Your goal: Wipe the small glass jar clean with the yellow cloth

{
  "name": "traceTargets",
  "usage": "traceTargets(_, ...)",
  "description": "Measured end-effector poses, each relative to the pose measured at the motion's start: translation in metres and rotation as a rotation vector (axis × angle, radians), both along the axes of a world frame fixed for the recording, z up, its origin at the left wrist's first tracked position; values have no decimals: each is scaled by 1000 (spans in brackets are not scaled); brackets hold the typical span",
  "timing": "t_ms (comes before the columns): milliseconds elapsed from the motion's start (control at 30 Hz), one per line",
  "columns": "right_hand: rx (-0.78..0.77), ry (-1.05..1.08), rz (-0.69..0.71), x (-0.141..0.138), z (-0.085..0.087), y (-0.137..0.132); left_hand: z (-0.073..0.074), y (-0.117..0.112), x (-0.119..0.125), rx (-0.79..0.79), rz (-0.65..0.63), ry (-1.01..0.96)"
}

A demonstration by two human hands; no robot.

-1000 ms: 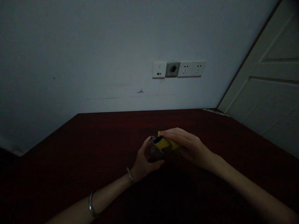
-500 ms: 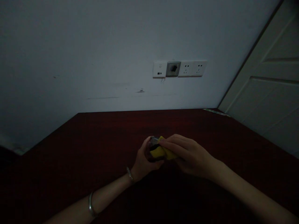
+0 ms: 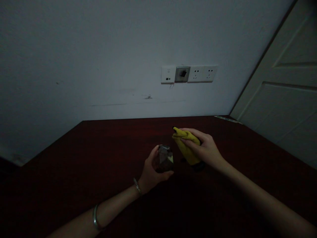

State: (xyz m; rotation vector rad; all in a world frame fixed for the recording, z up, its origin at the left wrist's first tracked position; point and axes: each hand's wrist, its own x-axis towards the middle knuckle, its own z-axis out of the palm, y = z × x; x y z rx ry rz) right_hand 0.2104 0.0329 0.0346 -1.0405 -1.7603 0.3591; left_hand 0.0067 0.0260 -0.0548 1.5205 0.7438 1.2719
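Observation:
My left hand (image 3: 153, 171) is wrapped round a small, clear, faceted glass-like object (image 3: 165, 158), its thumb along the near side and fingers at the far side. Dim light hides exactly what kind of object it is. To the right, my right hand (image 3: 205, 144) pinches a folded yellow cloth (image 3: 187, 148) with dark edging. The cloth hangs down from the fingers, apart from the clear object by a small gap.
Both hands are over a dark red-brown tabletop (image 3: 119, 138). Behind it rises a pale wall (image 3: 111, 59) with a row of sockets and switches (image 3: 189, 74). A panelled white door (image 3: 284, 89) stands at the right, and a thin strip (image 3: 228, 119) lies near the back right corner.
My right hand has lifted the yellow cloth off the clear object and moved it up and to the right. The left hand has stayed nearly in place with its hold.

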Motion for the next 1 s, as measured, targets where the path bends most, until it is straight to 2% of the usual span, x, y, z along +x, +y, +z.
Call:
traceTargets(200, -31, -55, 72, -3, -1, 0, 17, -8, 0, 5, -72, -23)
traceTargets(400, -18, -220, 365, -6, 8, -15, 42, -14, 2, 19, -129, -75)
traceTargets(500, -59, -294, 431, -7, 12, -23, 55, -16, 2, -39, -136, -87)
traceTargets(700, -81, -337, 379, -14, 9, -27, 70, -21, 1, -138, -133, -75)
traceTargets(1000, 77, -458, 207, -18, -2, -22, 69, -21, 5, -163, -179, -66)
